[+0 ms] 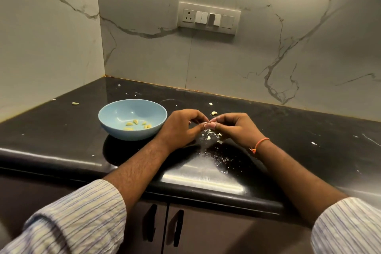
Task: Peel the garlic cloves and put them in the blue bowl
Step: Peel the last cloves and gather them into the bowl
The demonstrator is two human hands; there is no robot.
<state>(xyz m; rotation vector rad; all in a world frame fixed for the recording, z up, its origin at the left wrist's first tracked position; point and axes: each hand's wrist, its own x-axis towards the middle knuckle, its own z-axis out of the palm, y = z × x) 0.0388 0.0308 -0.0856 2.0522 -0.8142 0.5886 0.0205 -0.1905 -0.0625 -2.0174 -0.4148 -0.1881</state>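
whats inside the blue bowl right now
The blue bowl holds a few peeled garlic cloves, five or six, loose on its bottom. Its near wall hides nothing much; the bowl's inside is otherwise bare.

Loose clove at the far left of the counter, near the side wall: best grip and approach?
Pinch the garlic clove across its narrow width, at mid-length, coming straight down from above. It lies flat and alone on the black countertop, long axis roughly left to right, so both long sides are free. The left hand is nearer; the blue bowl sits between.
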